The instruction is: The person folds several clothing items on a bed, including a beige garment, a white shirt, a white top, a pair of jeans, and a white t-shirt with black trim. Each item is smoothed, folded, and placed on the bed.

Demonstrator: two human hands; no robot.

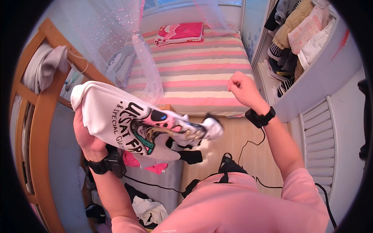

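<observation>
A white sweatshirt [112, 105] with black lettering and a colourful cartoon print hangs from my left hand [87, 136]. The cloth covers most of the fingers, and the thumb side shows at its lower edge. Its far end swings out to the right over the floor and is blurred, with black parts showing beneath. My right hand [243, 90] is raised on the right, apart from the sweatshirt, in front of the striped bed [202, 73]. Its fingers are curled in, and nothing shows in them. Black straps with small boxes sit on both wrists.
Pink folded bedding [180, 33] lies at the bed's far end. An open wardrobe [268, 50] with stacked clothes stands at right. A wooden bunk frame [54, 97] rises at left. Pink clothing [155, 167] and a cream garment [149, 211] lie low left. A black cable [155, 186] trails by me.
</observation>
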